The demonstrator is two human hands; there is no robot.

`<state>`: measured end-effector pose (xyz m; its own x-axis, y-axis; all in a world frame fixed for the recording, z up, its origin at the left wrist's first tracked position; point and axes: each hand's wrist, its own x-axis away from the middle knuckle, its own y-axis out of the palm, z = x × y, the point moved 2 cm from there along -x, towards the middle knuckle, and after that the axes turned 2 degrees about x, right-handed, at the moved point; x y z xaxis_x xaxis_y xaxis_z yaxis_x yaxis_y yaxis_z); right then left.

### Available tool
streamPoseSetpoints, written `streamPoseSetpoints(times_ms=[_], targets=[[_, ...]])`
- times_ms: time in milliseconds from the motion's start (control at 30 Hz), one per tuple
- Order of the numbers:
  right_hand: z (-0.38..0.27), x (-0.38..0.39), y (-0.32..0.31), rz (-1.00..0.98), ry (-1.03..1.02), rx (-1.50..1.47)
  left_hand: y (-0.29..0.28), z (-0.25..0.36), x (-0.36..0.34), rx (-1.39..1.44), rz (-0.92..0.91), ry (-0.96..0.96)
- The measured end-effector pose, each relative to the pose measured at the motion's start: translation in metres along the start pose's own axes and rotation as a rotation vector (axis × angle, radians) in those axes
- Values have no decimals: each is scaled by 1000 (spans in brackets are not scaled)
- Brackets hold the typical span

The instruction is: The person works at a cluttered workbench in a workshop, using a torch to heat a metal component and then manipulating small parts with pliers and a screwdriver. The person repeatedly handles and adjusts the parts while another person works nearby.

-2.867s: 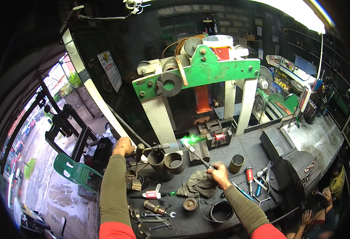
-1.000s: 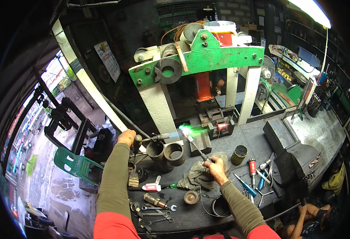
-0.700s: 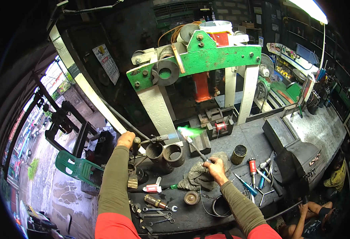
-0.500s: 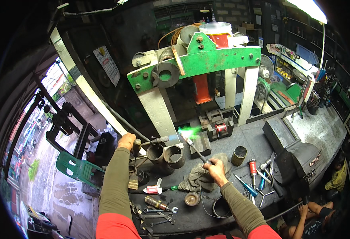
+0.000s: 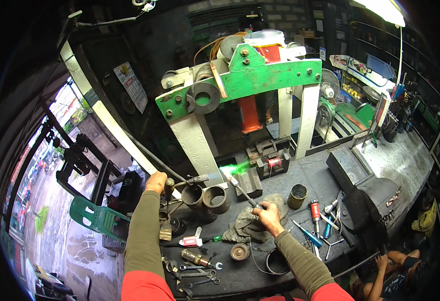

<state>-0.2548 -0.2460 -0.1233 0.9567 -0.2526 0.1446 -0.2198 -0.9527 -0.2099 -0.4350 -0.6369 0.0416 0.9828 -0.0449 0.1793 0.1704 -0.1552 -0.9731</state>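
The left hand grips a lit torch, aiming its green flame at the rod the right hand grips angled above the tabletop.

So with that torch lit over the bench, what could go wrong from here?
1. The green flame from the torch in the left hand burns close above the grey rag; it could scorch.
2. The right hand holds a thin rod by its near end with the tip at the flame; heat may creep toward the fingers.
3. The metal cylinders beside the flame may get hot.
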Motion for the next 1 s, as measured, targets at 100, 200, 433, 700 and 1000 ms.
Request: streamPoseSetpoints(times_ms=[100,200,433,700,1000], targets=[[0,2,-3,41,-24,27,4,-3,-2,-1,9,12],[0,3,-6,52,-30,34,9,-7,-4,-16,49,39],[-14,14,-21,37,-18,6,13,-10,-4,-7,90,75],[-4,20,-35,74,-1,-6,3,0,1,57,-8,-40],[-8,35,-69,53,40,-79,1,-8,-10,-54,-30,-59]])
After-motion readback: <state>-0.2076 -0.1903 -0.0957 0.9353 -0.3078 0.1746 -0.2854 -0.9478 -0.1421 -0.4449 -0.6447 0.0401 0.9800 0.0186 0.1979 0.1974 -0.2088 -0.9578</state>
